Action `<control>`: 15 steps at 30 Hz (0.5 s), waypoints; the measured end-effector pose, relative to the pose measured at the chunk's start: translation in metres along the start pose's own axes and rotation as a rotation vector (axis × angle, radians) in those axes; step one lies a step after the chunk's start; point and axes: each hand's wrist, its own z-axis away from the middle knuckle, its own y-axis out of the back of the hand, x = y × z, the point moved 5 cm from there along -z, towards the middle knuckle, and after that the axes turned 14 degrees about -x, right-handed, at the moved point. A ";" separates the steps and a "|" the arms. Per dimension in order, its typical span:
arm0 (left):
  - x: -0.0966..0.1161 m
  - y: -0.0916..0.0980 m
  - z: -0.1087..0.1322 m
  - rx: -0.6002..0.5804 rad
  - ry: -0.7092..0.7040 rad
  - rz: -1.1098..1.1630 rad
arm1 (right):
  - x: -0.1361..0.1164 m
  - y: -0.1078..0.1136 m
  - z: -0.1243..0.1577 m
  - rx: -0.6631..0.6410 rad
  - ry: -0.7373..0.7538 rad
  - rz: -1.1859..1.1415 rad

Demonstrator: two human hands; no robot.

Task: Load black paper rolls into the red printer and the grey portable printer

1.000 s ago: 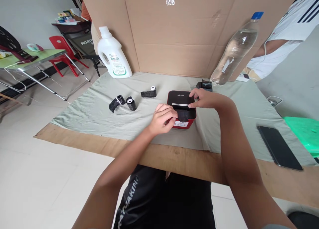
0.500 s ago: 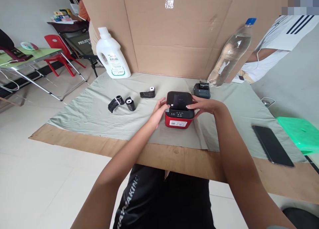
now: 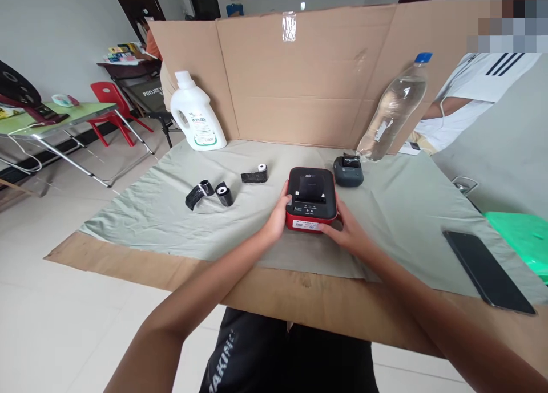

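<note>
A red and black label printer [image 3: 311, 190] is near the middle of the cloth, its black top facing me and a white sticker on its front. My left hand [image 3: 279, 215] is closed along its left side, with the thumb near the top edge. My right hand [image 3: 346, 229] grips the front right corner, thumb against the front face and fingers along the right side. Behind the printer to the right is a smaller dark printer [image 3: 348, 175]. Left of it lie three small black rolls: a standing roll [image 3: 255, 175], a middle roll [image 3: 223, 194] and a partly unwound roll [image 3: 199, 194].
A cardboard screen [image 3: 299, 85] lines the table's back edge. A white jug [image 3: 198, 116] and a clear bottle with a blue cap [image 3: 394, 110] lean there. A black phone [image 3: 488, 270] lies at right, beside a green stool [image 3: 520, 239]. Another person's white sleeve [image 3: 479, 85] shows behind.
My right hand has moved from the printer's top right edge down to its front right corner. My left hand has slid lower along the left side. The view has tilted up.
</note>
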 end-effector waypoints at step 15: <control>0.019 0.029 -0.145 0.129 -0.029 0.183 | 0.054 0.042 -0.143 -0.017 -0.052 -0.152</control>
